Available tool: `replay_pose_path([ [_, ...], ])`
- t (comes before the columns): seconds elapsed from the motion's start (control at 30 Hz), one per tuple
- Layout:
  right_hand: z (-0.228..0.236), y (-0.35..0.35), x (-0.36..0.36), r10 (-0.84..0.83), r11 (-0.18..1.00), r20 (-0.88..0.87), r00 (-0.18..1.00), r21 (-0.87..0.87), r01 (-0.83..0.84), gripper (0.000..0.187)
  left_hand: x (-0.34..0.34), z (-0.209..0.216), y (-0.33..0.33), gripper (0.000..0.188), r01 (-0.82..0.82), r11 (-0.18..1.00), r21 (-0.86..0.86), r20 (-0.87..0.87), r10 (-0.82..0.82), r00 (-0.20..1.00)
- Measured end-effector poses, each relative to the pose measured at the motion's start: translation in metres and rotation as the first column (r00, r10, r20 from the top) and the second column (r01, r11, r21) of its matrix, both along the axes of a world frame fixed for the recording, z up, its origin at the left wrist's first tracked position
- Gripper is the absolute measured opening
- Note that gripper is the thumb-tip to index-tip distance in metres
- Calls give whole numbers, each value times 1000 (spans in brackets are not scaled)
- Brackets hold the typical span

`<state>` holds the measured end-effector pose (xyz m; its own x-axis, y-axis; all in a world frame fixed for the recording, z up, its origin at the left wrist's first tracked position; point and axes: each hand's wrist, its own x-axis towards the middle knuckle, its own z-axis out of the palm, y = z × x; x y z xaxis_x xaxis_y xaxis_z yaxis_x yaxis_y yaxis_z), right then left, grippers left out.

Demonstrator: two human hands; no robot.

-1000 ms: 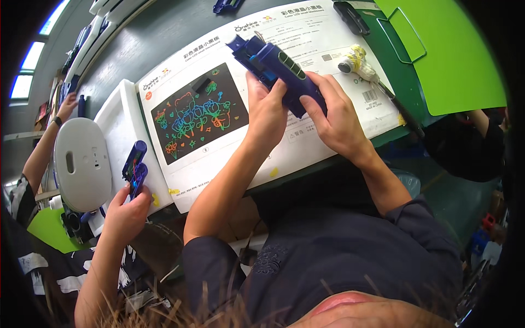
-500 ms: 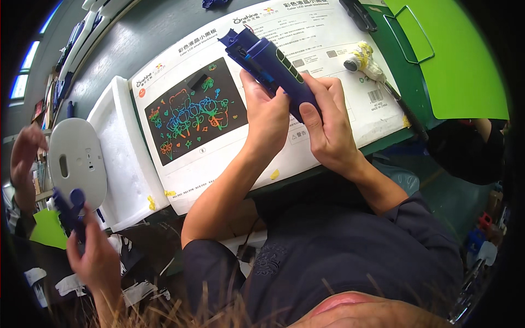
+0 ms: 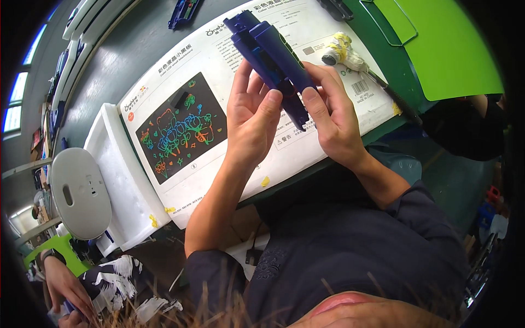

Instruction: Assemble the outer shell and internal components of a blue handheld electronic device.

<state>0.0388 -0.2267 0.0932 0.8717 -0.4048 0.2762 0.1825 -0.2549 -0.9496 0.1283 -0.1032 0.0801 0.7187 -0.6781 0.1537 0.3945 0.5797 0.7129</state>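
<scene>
Above the white printed sheet, I hold a long dark blue plastic housing (image 3: 262,57) tilted, its far end leaning left. It looks like two long parts side by side, with a narrow gap between them; dark slots line the right part's outer face. My left hand (image 3: 252,120) is closed on the left part's lower end, thumb pressed to it. My right hand (image 3: 337,120) grips the right part, with its thumb at the near end and fingers behind. Both hands hide some of the housing.
Under my hands lies the white printed board (image 3: 240,180). A tool with a tape-wrapped head (image 3: 344,52) rests on its right side. To the left are a white foam tray (image 3: 128,180) and grey oval device (image 3: 82,191). A blue part (image 3: 183,13) lies beyond; another person's hands (image 3: 65,287) are lower left.
The housing has turned in my hands, showing more of its gap and less of the slotted face. My left fingers have shifted on it. The other person's hands have moved down, away from the oval device.
</scene>
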Motion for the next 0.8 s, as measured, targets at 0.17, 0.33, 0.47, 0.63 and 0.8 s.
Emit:
replay_pose_path([
  [0.17, 6, 3, -2, -66, 982, 49, 997, -174, 73, 39, -2, -1, -2, 74, -43, 999, 16, 1, 43, 999],
  [0.33, 7, 5, 1, -74, 954, 92, 993, -284, 97, 39, -4, -2, -1, 74, -47, 998, 39, -7, 47, 999],
  [0.47, 8, 4, 3, -76, 951, 77, 994, -294, 95, 39, -4, -2, -2, 73, -43, 998, 42, -14, 43, 999],
  [0.63, 9, 0, 5, -53, 951, 81, 995, -299, 75, 38, -4, -6, -4, 71, -70, 997, 45, 25, 69, 997],
  [0.8, 4, -5, 8, -10, 988, 87, 996, -153, 24, 38, -2, -14, -5, 66, -132, 989, 61, 142, 122, 982],
])
